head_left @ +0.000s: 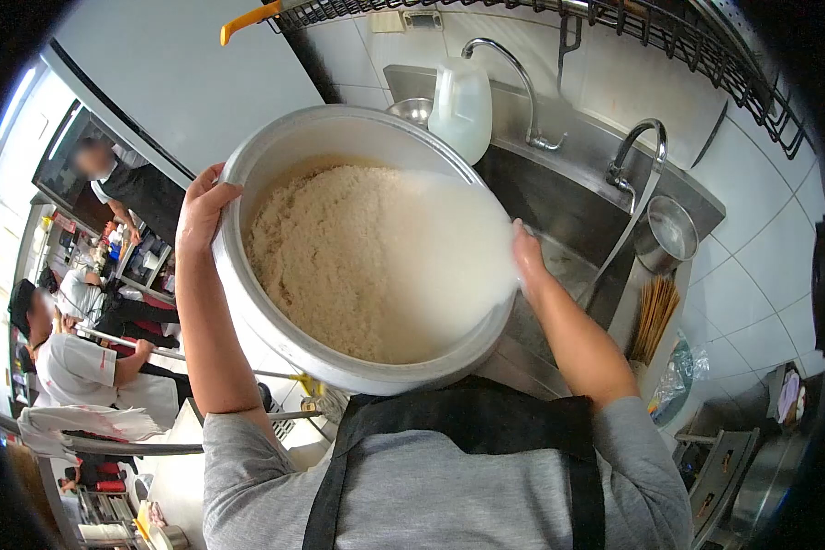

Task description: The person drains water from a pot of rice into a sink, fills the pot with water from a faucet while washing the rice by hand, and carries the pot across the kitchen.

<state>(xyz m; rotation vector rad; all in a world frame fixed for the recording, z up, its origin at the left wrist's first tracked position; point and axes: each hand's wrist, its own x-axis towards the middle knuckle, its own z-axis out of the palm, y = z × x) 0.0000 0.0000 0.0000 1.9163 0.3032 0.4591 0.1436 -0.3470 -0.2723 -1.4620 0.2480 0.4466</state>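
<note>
I hold a large metal pot tilted toward me over a steel sink. It is filled with wet white rice and cloudy water pooled on its right side. My left hand grips the pot's left rim. On the far right rim, my right hand holds the pot, its fingers partly hidden behind the edge.
Two faucets stand over the sink, beside a plastic jug, a small steel bowl and a steel cup. Chopsticks lie at right. A wire rack hangs overhead. Other people work at left.
</note>
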